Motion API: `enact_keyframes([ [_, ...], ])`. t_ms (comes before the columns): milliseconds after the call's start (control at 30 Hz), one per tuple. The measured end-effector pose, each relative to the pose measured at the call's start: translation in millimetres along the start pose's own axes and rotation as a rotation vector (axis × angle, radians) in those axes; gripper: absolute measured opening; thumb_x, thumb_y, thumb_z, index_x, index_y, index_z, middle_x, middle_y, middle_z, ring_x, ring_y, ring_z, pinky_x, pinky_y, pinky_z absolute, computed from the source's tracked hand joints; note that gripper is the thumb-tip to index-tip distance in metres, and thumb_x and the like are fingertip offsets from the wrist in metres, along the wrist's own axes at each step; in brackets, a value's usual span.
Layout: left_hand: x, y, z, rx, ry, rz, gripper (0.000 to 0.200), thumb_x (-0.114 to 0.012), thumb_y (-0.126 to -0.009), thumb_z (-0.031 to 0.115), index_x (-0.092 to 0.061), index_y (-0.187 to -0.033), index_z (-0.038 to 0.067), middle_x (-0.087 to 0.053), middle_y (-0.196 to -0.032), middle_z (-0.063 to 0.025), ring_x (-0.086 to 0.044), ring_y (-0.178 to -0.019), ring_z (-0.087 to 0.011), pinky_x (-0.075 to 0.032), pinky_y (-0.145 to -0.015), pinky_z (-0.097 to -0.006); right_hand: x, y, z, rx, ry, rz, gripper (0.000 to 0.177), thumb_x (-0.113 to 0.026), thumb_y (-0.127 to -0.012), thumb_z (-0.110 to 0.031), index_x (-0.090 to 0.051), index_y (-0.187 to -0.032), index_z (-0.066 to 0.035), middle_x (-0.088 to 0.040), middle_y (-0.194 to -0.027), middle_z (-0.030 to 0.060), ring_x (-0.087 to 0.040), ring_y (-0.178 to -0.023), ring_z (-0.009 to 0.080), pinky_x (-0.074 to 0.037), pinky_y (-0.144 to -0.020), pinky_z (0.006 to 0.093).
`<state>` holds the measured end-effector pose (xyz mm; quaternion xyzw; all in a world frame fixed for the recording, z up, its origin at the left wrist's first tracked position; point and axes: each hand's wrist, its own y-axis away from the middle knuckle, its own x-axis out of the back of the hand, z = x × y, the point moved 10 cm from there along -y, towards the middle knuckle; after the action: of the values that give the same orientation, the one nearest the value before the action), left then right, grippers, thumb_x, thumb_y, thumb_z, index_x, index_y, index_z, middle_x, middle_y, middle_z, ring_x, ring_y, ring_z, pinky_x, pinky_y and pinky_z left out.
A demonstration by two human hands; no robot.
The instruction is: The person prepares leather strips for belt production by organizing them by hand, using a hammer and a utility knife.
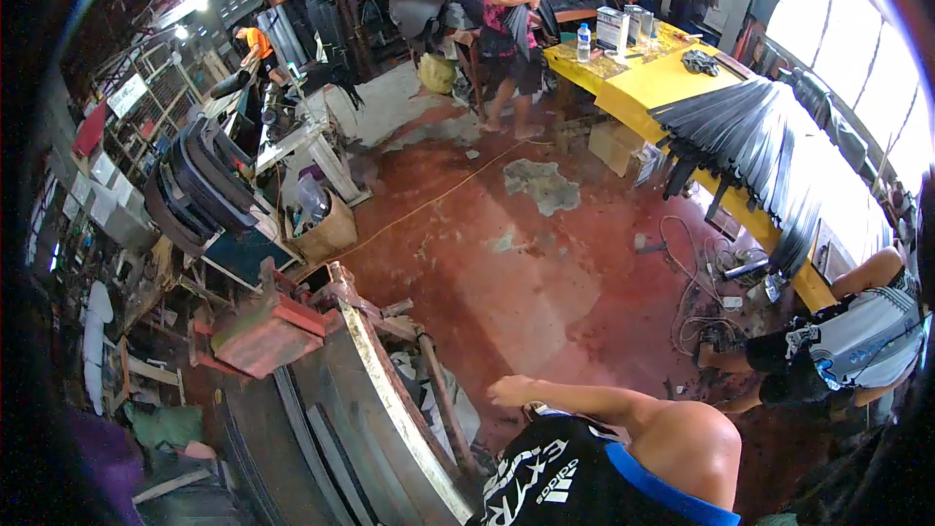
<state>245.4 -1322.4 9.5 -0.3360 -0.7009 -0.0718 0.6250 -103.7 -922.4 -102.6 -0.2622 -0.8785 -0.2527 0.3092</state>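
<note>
My right hand (511, 391) is at the lower middle, at the end of an arm bent across my black shirt with blue trim (623, 472). Its fingers look curled in, and no object shows in them. Nearest to it, on the left, are a grey-white cloth or sack (450, 404) and a worn wooden post (435, 380). Beside these a pale, paint-worn board (390, 385) edges a stack of dark curved sheets (326, 438). A red-brown wooden stool or box (268, 331) sits at the top of the stack. My left hand is out of view.
Black strips (750, 136) hang over a yellow table (643, 97). A crouching person (838, 341) is at the right, near loose cords (687, 278). Another person (508, 19) stands beyond; one in orange (258, 44) is far left. A cardboard box (326, 229) stands on the red floor (458, 263).
</note>
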Motion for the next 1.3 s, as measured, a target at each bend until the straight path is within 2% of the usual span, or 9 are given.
enact_keyframes([
  [267, 17, -4, 8, 0.039, 0.158, -0.092, 0.055, -0.041, -0.099, 0.048, -0.051, -0.131, 0.004, -0.053, -0.131, -0.0166, -0.052, -0.119, -0.0350, -0.043, -0.091, -0.0514, -15, -41, -204, 0.417, -0.001, -0.094, 0.027, -0.057, -0.085, -0.018, -0.062, -0.109, -0.006, -0.066, -0.098, 0.0206, -0.064, -0.096, 0.0394, -0.050, -0.081, 0.0512],
  [733, -8, -9, 11, -0.055, 0.315, -0.107, 0.052, -0.039, -0.100, 0.044, -0.054, -0.128, 0.003, -0.054, -0.125, -0.0221, -0.055, -0.107, -0.0388, -0.046, -0.085, -0.0546, -29, -4, -192, 0.150, 0.049, -0.173, 0.029, -0.053, -0.091, -0.027, -0.062, -0.108, -0.005, -0.067, -0.098, 0.0170, -0.064, -0.096, 0.0379, -0.050, -0.081, 0.0494],
  [800, 24, -11, 12, -0.088, 0.261, 0.141, 0.050, -0.051, -0.097, 0.041, -0.050, -0.129, 0.004, -0.055, -0.124, -0.0171, -0.052, -0.117, -0.0350, -0.046, -0.090, -0.0499, -41, -13, -226, 0.342, 0.102, -0.156, 0.028, -0.050, -0.094, -0.029, -0.061, -0.101, -0.005, -0.067, -0.097, 0.0170, -0.064, -0.093, 0.0385, -0.051, -0.079, 0.0510],
  [833, 26, -13, 14, -0.041, 0.372, -0.029, 0.050, -0.056, -0.095, 0.036, -0.052, -0.129, 0.000, -0.055, -0.128, -0.0221, -0.050, -0.121, -0.0381, -0.043, -0.096, -0.0490, -47, -22, -236, 0.335, 0.104, -0.140, 0.028, -0.049, -0.095, -0.030, -0.060, -0.096, -0.004, -0.066, -0.095, 0.0180, -0.064, -0.092, 0.0391, -0.051, -0.078, 0.0510],
  [900, 13, -8, 17, -0.047, 0.269, 0.014, 0.051, -0.056, -0.094, 0.034, -0.051, -0.132, -0.001, -0.052, -0.134, -0.0228, -0.048, -0.125, -0.0380, -0.038, -0.104, -0.0474, -45, -30, -275, 0.506, 0.003, -0.113, 0.031, -0.047, -0.097, -0.032, -0.062, -0.094, -0.004, -0.065, -0.090, 0.0214, -0.064, -0.086, 0.0407, -0.051, -0.077, 0.0500],
  [933, 0, -6, 13, -0.006, 0.244, -0.098, 0.052, -0.052, -0.096, 0.038, -0.049, -0.135, 0.004, -0.051, -0.138, -0.0176, -0.049, -0.125, -0.0332, -0.039, -0.103, -0.0462, -59, -48, -290, 0.632, -0.135, -0.092, 0.031, -0.049, -0.095, -0.029, -0.063, -0.096, -0.001, -0.065, -0.094, 0.0218, -0.064, -0.087, 0.0405, -0.050, -0.074, 0.0513],
  [967, 18, -11, 15, 0.053, 0.282, -0.174, 0.050, -0.053, -0.095, 0.036, -0.050, -0.135, 0.005, -0.052, -0.136, -0.0165, -0.050, -0.124, -0.0325, -0.040, -0.101, -0.0476, -55, -60, -314, 0.520, -0.034, -0.175, 0.030, -0.051, -0.095, -0.029, -0.063, -0.096, -0.002, -0.065, -0.095, 0.0214, -0.063, -0.087, 0.0399, -0.050, -0.075, 0.0511],
  [1067, 16, -8, 11, 0.037, 0.303, -0.073, 0.052, -0.060, -0.090, 0.033, -0.048, -0.132, 0.005, -0.052, -0.133, -0.0119, -0.050, -0.121, -0.0291, -0.041, -0.094, -0.0463, -48, -84, -388, 0.613, -0.117, -0.088, 0.025, -0.056, -0.092, -0.025, -0.066, -0.105, -0.006, -0.067, -0.099, 0.0171, -0.064, -0.093, 0.0369, -0.051, -0.079, 0.0474],
  [1300, 26, -11, 11, 0.066, 0.341, -0.070, 0.045, -0.053, -0.093, 0.035, -0.047, -0.129, 0.007, -0.052, -0.130, -0.0081, -0.052, -0.115, -0.0265, -0.040, -0.091, -0.0438, -115, -135, -474, 0.833, 0.090, -0.095, 0.022, -0.065, -0.083, -0.015, -0.067, -0.105, -0.008, -0.061, -0.101, 0.0143, -0.060, -0.099, 0.0351, -0.049, -0.085, 0.0455],
])
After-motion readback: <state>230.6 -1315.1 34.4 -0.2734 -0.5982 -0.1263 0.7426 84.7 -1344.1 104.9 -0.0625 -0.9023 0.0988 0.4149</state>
